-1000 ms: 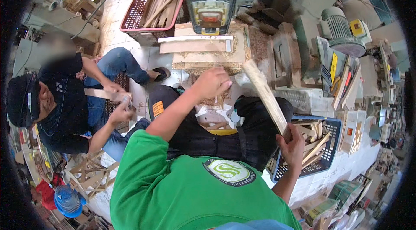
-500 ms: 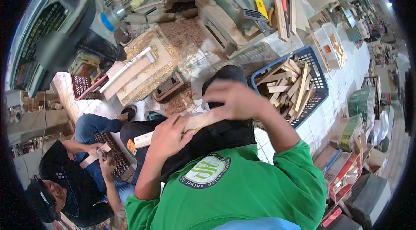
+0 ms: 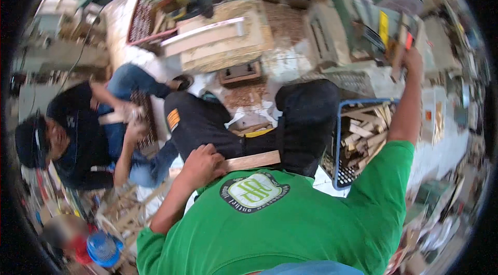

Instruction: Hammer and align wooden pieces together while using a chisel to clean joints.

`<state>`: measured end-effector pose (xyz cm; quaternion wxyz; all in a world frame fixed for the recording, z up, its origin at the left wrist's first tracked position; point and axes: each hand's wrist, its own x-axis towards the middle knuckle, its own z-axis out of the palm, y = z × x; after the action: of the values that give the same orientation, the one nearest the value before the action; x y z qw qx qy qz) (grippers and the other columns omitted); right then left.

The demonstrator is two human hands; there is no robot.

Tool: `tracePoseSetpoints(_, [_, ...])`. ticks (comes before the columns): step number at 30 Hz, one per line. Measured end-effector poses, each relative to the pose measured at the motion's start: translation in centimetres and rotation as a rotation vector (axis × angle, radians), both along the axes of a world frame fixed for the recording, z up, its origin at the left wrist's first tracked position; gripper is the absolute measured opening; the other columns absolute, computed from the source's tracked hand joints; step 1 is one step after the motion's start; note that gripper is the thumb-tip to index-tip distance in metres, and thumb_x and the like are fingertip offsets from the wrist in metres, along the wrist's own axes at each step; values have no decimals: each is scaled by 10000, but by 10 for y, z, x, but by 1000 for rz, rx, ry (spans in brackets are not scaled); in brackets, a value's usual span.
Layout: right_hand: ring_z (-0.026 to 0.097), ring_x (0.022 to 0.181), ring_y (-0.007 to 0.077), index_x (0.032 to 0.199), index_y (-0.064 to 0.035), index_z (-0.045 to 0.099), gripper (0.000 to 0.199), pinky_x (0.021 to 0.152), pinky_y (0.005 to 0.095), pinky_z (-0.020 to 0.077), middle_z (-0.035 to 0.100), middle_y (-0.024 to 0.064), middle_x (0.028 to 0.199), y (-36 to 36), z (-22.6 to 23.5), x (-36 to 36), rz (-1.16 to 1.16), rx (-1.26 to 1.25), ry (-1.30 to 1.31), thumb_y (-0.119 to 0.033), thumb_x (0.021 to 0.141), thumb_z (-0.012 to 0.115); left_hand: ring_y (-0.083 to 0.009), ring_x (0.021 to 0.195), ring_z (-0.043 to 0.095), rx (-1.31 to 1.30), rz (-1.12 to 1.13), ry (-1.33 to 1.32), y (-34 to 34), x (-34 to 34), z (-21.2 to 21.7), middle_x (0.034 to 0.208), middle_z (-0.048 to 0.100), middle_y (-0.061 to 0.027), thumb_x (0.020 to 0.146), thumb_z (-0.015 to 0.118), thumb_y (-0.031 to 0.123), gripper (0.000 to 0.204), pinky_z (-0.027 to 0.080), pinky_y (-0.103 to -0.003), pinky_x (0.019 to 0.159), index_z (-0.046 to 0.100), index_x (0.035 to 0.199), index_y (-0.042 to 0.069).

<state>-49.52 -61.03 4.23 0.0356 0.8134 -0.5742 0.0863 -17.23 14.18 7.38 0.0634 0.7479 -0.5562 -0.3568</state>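
The left hand (image 3: 201,166) is gripping a wooden strip (image 3: 251,161) across the lap, the strip's square right end jutting free over the dark trousers; just beyond the right thigh, a blue-rimmed crate (image 3: 338,145) is holding wood offcuts (image 3: 363,130), its right edge passing under the outstretched right arm; on the left, a co-worker (image 3: 72,124) is sitting close, leaving little side room; the right hand (image 3: 412,60) is sitting at a red-handled tool (image 3: 409,40), its grip too blurred to tell; ahead, pale floor (image 3: 295,65) is lying open between the knees and a sawdust-edged board (image 3: 254,31).
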Motion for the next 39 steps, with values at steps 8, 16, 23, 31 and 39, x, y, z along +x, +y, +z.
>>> tracePoseSetpoints(8, [719, 994, 493, 1084, 101, 729, 573, 879, 521, 560, 731, 335, 965, -78, -6, -14, -93, 203, 20, -437, 925, 609, -398, 989, 685, -51, 112, 100, -41, 23, -3, 1021, 676, -190, 916, 762, 316, 400, 558, -485, 873, 729, 1175, 14])
tracePoseSetpoints(16, [737, 798, 232, 1171, 0, 707, 388, 701, 346, 565, 744, 139, 885, -47, 79, -7, -86, 73, -347, -333, 1012, 586, -359, 1101, 625, -608, 264, -315, -173, 89, -68, 1122, 639, -142, 844, 760, 156, 320, 490, -499, 935, 667, 1130, 45])
tracePoseSetpoints(23, [531, 511, 111, 909, -100, 605, 439, 450, 271, 390, 625, 14, 727, 276, 68, 155, 132, 581, -1402, -499, 1078, 531, -354, 1262, 543, -724, 399, -537, -248, 121, -105, 1388, 574, -139, 832, 758, 186, 653, 408, -496, 1053, 537, 1432, 53])
tracePoseSetpoints(31, [430, 472, 99, 1684, -241, 260, 565, 416, 264, 390, 544, 14, 777, 416, -33, 275, -88, 1515, -1303, -171, 1143, 403, -313, 1317, 522, -614, 384, -540, -260, 121, -103, 1435, 563, -117, 835, 754, 256, 678, 389, -492, 1080, 546, 1444, 39])
tracePoseSetpoints(39, [425, 469, 101, 1687, -238, 260, 567, 422, 272, 392, 525, 17, 740, 407, -48, 294, -19, 1543, -1232, -156, 1141, 391, -309, 1307, 532, -613, 396, -519, -263, 126, -106, 1401, 586, -109, 821, 753, 251, 636, 403, -484, 1064, 597, 1395, 27])
